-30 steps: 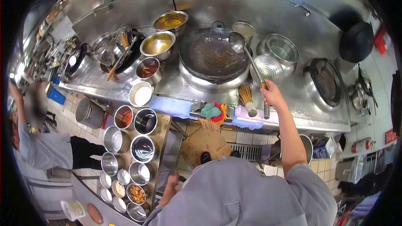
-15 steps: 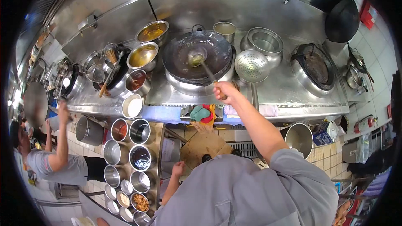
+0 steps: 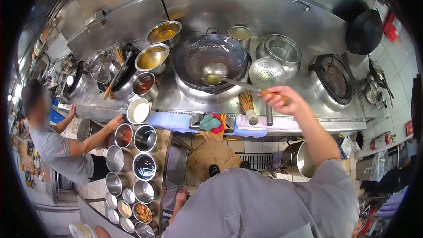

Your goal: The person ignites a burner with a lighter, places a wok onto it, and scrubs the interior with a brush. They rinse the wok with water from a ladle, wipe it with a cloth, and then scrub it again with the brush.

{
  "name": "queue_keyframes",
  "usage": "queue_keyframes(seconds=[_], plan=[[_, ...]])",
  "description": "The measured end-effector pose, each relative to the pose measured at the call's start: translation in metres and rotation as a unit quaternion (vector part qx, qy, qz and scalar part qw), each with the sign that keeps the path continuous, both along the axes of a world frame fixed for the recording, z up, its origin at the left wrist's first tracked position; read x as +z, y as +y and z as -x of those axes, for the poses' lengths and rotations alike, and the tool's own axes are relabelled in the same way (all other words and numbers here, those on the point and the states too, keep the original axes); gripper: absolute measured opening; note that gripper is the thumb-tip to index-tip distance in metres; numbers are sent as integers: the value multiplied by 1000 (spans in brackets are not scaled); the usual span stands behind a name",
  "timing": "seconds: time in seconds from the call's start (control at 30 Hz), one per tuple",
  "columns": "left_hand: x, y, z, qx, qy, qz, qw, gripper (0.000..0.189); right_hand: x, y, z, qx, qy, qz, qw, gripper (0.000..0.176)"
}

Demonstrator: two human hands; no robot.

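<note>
My right hand [image 3: 282, 98] is closed around the wooden handle of a ladle [image 3: 240, 83]. The ladle's bowl is low in the dark wok [image 3: 194, 57], near its front right side, with some yellowish liquid in it. A wet sheen covers the wok's inner surface. Just beyond my right hand lies a perforated strainer [image 3: 267, 73], its handle pointing toward me, with a bamboo brush [image 3: 247, 105] beside it. My left hand [image 3: 181, 196] hangs low by my side near the pot table, fingers curled and apparently holding nothing.
Metal bowls of yellow liquid [image 3: 152, 58] and a pot of red sauce [image 3: 143, 83] stand left of the wok. Several steel containers cover the side table [image 3: 165, 139]. A co-worker [image 3: 66, 145] stands at the left, one hand near a white-filled pot [image 3: 139, 111]. Folded cloths [image 3: 169, 121] line the stove edge.
My right hand has moved right, swinging the ladle handle sideways and its bowl toward the wok's front. My left hand has dropped lower. The co-worker has turned and reached toward the stove edge.
</note>
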State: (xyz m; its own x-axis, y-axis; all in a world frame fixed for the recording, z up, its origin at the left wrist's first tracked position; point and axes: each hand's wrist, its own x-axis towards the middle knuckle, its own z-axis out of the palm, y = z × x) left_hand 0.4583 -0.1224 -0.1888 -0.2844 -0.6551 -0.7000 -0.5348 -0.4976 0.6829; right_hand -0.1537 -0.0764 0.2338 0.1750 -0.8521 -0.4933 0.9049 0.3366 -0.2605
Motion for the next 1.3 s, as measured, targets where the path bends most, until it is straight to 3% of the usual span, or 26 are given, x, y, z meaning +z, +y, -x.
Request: queue_keyframes(seconds=[0.03, 0.07, 0.1, 0.17, 0.2, 0.27, 0.3, 0.37, 0.47, 0.53, 0.6, 0.63, 0.7, 0.73, 0.83, 0.9, 0.93, 0.97, 1.0, 1.03, 1.1, 1.13, 1.23, 1.3], plan=[[-24, -3, -13, 88, 141, -87, 982, 18, 13, 5, 12, 17, 67, -11, 998, 35], [-35, -3, -20, 171, 277, -172, 930, 19, 23, 7, 25, 33, 132, -22, 990, 33], [-25, 1, -16, 175, 277, -170, 929, 19, 32, 6, 38, 45, 165, -29, 985, 20], [17, 9, 4, 97, 134, 19, 986, 21, 50, -10, 57, 67, 317, -82, 943, 13], [44, 7, 17, 98, 134, 22, 986, 21, 58, -22, 61, 81, 403, -90, 907, 12], [104, -2, 49, 49, -106, -39, 992, 24, 62, -51, 66, 113, 542, -87, 828, 12], [86, -6, 43, 49, -105, -37, 993, 24, 53, -70, 75, 132, 596, -77, 789, 11], [40, -21, 35, 95, -6, -49, 994, 23, 30, -107, 91, 128, 638, -35, 759, 12], [26, -46, 65, 18, 30, 59, 998, 26, 4, -147, 76, 47, 645, -42, 761, 11], [23, -77, 95, -126, -44, 215, 967, 33, -22, -158, 57, -7, 632, -41, 774, 19], [126, -86, 160, -135, -76, 268, 951, 36, -48, -148, 28, -120, 533, 7, 837, 36], [143, -96, 182, -135, -25, 306, 942, 34, -68, -145, 16, -171, 462, 25, 870, 46], [209, -103, 231, -116, 61, 426, 895, 23, -99, -133, -6, -136, 558, 12, 819, 55], [217, -115, 251, -118, 104, 456, 876, 18, -101, -123, -18, -125, 603, -9, 788, 55], [284, -137, 304, -158, 123, 621, 758, 7, -110, -90, -36, -142, 534, 5, 833, 55], [310, -155, 339, -178, 106, 684, 700, 7, -131, -70, -39, -108, 575, -8, 811, 55], [319, -164, 356, -183, 96, 709, 674, 7, -137, -59, -45, -109, 732, -23, 672, 55], [325, -174, 375, -181, 74, 725, 661, 10, -140, -53, -47, -106, 856, -38, 504, 56], [327, -182, 390, -180, 54, 739, 647, 14, -118, -41, -57, -101, 804, -64, 583, 55], [323, -191, 402, -186, 59, 739, 645, 14, -117, -35, -59, -106, 803, -70, 583, 55], [306, -207, 426, -265, -74, 634, 723, 24, -116, -22, -61, -120, 822, -30, 557, 54], [300, -212, 436, -258, -99, 626, 729, 32, -100, -15, -68, -111, 808, -48, 576, 53], [260, -238, 451, -313, -106, 611, 719, 32, -80, -4, -77, -118, 814, -43, 567, 53], [238, -248, 451, -312, -49, 653, 688, 32, -68, 1, -84, -126, 804, -38, 579, 53]])
